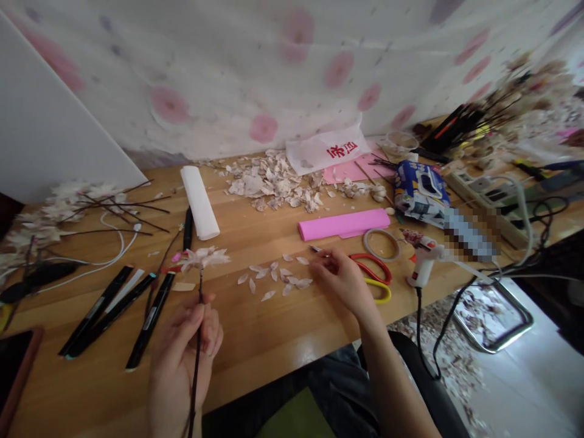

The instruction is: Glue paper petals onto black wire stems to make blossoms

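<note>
My left hand (189,340) pinches the dark stem of an artificial flower (205,258), holding it upright. White, ragged petals spread at the top of the stem. My right hand (342,283) is low over the tabletop, its fingers bent together at the right edge of a scatter of pale loose petals (285,277). It covers the middle of a pair of scissors (376,267) with red and yellow handles. A small metal tip shows just beyond its fingers. Whatever lies between those fingertips is hidden.
Black markers (148,322) and stemmed flowers (86,204) lie left. Behind are a white paper roll (201,204), a petal heap (276,182) and a pink roll (344,224). At right are a tape ring (382,244), wipes (422,188), a corded glue gun (424,261) and a power strip (486,204).
</note>
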Action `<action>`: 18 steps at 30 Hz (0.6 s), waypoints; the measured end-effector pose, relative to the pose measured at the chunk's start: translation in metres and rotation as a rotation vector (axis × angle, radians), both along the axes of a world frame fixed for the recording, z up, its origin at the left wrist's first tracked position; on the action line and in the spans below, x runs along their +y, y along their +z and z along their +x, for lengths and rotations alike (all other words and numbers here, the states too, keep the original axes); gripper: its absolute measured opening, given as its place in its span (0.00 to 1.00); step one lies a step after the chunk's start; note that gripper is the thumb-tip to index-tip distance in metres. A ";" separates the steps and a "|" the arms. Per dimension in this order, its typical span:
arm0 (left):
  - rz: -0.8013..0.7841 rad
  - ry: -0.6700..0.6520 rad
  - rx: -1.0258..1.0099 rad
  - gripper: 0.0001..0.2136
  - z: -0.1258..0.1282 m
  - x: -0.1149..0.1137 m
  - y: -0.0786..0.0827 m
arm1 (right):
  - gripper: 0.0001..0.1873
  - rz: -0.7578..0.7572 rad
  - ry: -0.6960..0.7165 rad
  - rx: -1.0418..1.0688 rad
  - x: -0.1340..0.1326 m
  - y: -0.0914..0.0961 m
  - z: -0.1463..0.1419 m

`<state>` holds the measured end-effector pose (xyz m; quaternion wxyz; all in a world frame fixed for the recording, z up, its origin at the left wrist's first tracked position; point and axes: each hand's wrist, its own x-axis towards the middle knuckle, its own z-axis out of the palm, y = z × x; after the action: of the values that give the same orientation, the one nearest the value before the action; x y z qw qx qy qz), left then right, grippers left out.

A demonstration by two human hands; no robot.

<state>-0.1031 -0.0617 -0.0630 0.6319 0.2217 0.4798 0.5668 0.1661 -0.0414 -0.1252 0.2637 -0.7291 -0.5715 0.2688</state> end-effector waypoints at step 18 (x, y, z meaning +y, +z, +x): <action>0.027 -0.030 -0.024 0.08 0.004 0.007 0.022 | 0.07 -0.016 0.216 -0.026 0.032 0.027 -0.012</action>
<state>-0.0995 -0.0551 -0.0414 0.6430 0.2305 0.4612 0.5663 0.1544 -0.0095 -0.0979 0.2198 -0.6687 -0.6480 0.2909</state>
